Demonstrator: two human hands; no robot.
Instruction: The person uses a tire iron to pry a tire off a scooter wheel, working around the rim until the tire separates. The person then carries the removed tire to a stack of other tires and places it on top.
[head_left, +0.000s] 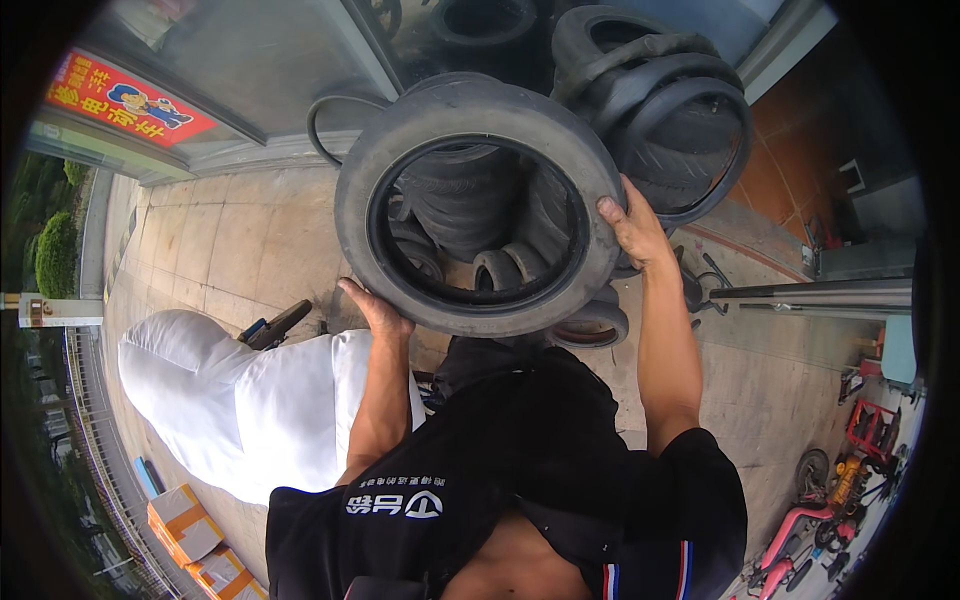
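A worn black tire (pixel 482 112) is held up in front of me, and through its hole other tires can be seen. My left hand (pixel 384 312) supports its lower left edge, thumb stretched out and the other fingers partly hidden beneath the rubber. On the opposite side my right hand (pixel 636 228) grips the right edge, thumb on the sidewall and fingers around the outside. Behind the raised tire stands a stack of tires (pixel 462 205). To its right is a second pile of old tires (pixel 685 125), leaning unevenly against each other.
A small tire (pixel 590 328) lies on the paved ground near my legs. At left is something under a white cover (pixel 240 400); cardboard boxes (pixel 187 522) sit beyond it. A red poster (pixel 135 100) hangs on the glass front. Pink scooter parts (pixel 790 535) stand at lower right.
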